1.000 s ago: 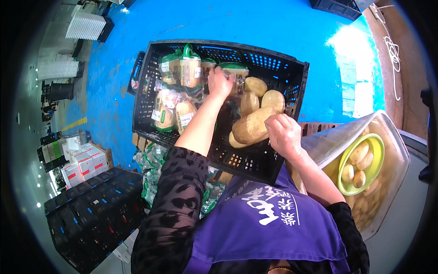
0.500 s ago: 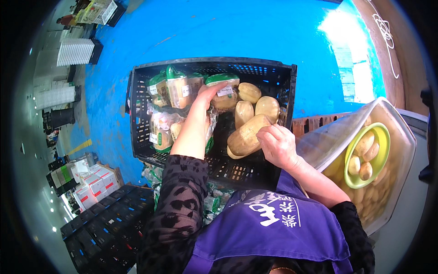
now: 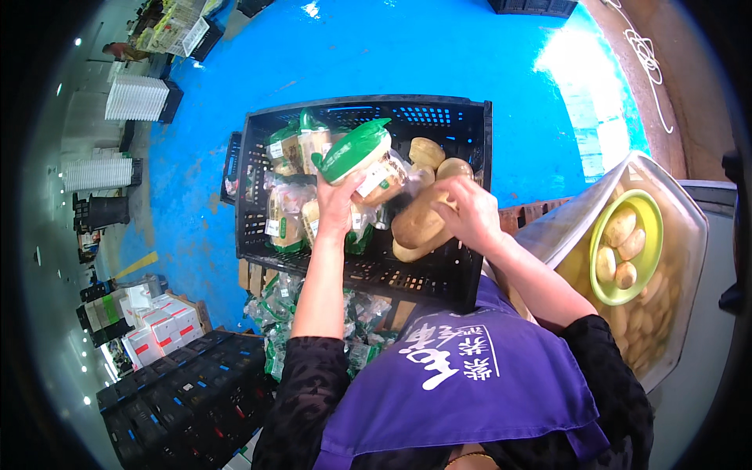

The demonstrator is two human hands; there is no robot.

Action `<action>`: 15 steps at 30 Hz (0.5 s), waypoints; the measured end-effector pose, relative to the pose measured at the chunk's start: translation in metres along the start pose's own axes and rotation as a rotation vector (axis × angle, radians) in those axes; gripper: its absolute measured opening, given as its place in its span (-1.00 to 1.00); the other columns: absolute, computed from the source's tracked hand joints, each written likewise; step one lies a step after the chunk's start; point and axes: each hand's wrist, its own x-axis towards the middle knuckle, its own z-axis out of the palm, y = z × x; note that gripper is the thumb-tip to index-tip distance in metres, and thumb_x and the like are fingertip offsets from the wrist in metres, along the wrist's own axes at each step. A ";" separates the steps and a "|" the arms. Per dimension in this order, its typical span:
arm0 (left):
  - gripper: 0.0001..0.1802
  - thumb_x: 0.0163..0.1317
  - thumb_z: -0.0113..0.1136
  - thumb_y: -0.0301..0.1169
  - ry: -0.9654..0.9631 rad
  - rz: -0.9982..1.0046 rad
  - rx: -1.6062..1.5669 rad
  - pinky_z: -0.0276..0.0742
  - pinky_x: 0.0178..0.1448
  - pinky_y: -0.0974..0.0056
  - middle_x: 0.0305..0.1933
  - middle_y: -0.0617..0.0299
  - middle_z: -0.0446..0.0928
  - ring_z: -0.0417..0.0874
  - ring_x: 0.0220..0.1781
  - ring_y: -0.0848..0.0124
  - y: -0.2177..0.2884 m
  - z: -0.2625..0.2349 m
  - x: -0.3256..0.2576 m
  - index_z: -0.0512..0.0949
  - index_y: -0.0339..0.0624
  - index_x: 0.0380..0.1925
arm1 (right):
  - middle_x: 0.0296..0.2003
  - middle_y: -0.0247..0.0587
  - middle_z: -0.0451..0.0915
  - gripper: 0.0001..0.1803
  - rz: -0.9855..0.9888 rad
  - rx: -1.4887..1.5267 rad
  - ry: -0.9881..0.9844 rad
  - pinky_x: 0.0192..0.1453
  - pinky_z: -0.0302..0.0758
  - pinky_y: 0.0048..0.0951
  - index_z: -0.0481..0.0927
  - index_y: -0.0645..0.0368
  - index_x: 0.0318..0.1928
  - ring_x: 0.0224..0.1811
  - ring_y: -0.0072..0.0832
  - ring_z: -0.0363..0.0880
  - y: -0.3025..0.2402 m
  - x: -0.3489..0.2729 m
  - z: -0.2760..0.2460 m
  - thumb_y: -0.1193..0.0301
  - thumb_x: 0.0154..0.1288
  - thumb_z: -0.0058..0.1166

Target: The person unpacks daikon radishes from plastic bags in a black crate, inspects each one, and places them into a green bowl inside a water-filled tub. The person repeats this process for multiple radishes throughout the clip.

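My left hand (image 3: 337, 205) grips a green-topped clear bag (image 3: 352, 155) with tan pieces inside, raised above the black crate (image 3: 364, 272). Tan oblong roots that look like lotus root (image 3: 420, 223) lie loose in the crate's right half. Over the largest of them is my right hand (image 3: 474, 215), its fingers curled and pinched together; what they hold, if anything, is hidden. More filled green-topped bags (image 3: 285, 215) stand along the crate's left side.
A heap of green-and-clear bags (image 3: 294, 313) lies below the crate's near side. At right, a large plastic-lined tub (image 3: 677, 329) holds many roots, with a yellow-green basket (image 3: 656, 262) of roots on top. Black crates (image 3: 184, 399) are stacked at lower left.
My left hand has lifted a green-topped bag up from the crate and toward me. My right hand stays over the large root, its fingers still pinched. The view has shifted slightly.
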 end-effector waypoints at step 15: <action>-0.18 0.11 0.48 -0.49 -0.148 -0.148 -0.054 0.37 0.43 0.17 0.27 0.18 0.47 0.47 0.33 0.30 0.022 0.000 -0.124 0.28 -0.12 0.36 | -0.11 -0.31 0.64 -0.61 0.367 0.988 -0.227 0.02 0.50 -0.47 0.58 0.23 0.07 -0.07 -0.57 0.56 -0.040 0.003 0.045 0.37 0.28 0.32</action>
